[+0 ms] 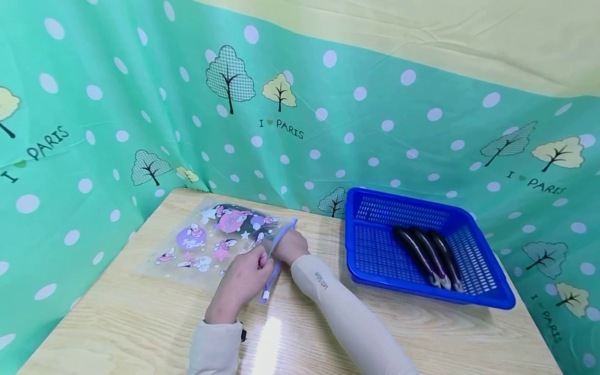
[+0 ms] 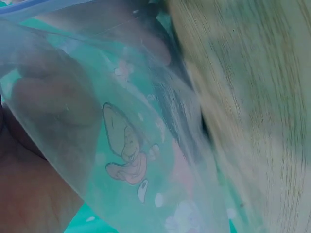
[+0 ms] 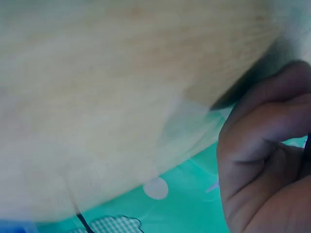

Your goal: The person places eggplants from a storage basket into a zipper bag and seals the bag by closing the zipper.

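A clear zip bag (image 1: 206, 260) with pink and purple cartoon prints lies on the table, its mouth edged by a purple slider strip. My left hand (image 1: 246, 278) grips the near side of that mouth with curled fingers; the film covers part of this hand (image 2: 56, 97) in the left wrist view. Through the mouth reaches my right hand (image 1: 290, 246), its fingers hidden in the head view. In the right wrist view, the right hand (image 3: 272, 141) has its fingers curled at a dark eggplant (image 3: 245, 87), mostly hidden. Dark shapes show through the bag's far part.
To the right stands a blue plastic basket (image 1: 398, 290) with perforated walls. Inside it lie several dark purple eggplants (image 1: 424, 252), side by side. The wooden table (image 1: 117, 317) meets a green dotted curtain (image 1: 290, 172) at the back and left.
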### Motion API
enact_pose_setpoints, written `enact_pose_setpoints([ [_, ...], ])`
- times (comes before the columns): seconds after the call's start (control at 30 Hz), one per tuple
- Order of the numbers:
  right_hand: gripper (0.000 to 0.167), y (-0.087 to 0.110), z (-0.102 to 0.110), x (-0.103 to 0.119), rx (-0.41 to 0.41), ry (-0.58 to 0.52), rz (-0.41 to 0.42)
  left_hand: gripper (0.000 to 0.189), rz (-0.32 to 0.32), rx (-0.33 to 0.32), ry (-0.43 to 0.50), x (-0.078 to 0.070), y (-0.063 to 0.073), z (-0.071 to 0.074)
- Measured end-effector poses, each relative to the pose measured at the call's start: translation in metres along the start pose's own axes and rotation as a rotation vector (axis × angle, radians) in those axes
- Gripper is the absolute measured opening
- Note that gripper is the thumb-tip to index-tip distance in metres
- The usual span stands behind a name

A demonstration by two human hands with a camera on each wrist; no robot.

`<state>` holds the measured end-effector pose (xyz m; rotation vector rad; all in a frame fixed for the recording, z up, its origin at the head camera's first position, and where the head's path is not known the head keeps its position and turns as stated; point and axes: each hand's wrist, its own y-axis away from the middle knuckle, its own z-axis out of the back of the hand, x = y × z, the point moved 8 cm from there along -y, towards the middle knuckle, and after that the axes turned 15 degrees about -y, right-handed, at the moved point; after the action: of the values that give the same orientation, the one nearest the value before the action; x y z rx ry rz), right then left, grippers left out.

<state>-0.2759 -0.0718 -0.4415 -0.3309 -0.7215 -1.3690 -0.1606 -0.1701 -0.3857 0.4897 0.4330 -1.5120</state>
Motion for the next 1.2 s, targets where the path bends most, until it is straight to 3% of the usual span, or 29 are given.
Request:
enact_pose_setpoints([
  [0.13, 0.046, 0.001, 0.001, -0.002, 0.000, 0.082, -0.017, 0.022, 0.003, 0.003, -0.004, -0.001, -0.001, 0.000],
  [0.23, 0.038, 0.008, 0.005, -0.001, 0.013, 0.106, -0.005, 0.022, -0.003, 0.003, -0.010, -0.001, -0.002, -0.001],
  [0.37, 0.025, 0.028, 0.014, 0.008, 0.047, 0.111, 0.050, 0.021, -0.018, 0.000, -0.021, -0.002, -0.003, -0.001],
  [0.43, 0.027, 0.042, 0.022, 0.014, 0.060, 0.102, 0.079, 0.019, -0.019, 0.001, -0.022, -0.001, -0.004, -0.001],
  [0.7, 0.030, 0.099, 0.072, 0.036, 0.048, 0.041, 0.219, 0.019, -0.013, 0.003, -0.020, 0.002, -0.004, -0.001],
  [0.83, 0.034, 0.125, 0.105, 0.037, 0.090, -0.021, 0.310, 0.018, 0.000, 0.010, -0.023, 0.003, -0.003, -0.001],
  [1.0, 0.029, 0.146, 0.155, 0.008, 0.094, -0.097, 0.308, 0.018, 0.002, 0.040, -0.027, 0.001, -0.001, -0.008],
  [1.2, 0.022, 0.147, 0.215, -0.056, 0.056, 0.017, 0.198, 0.018, -0.027, 0.073, -0.031, -0.003, 0.000, -0.018],
])
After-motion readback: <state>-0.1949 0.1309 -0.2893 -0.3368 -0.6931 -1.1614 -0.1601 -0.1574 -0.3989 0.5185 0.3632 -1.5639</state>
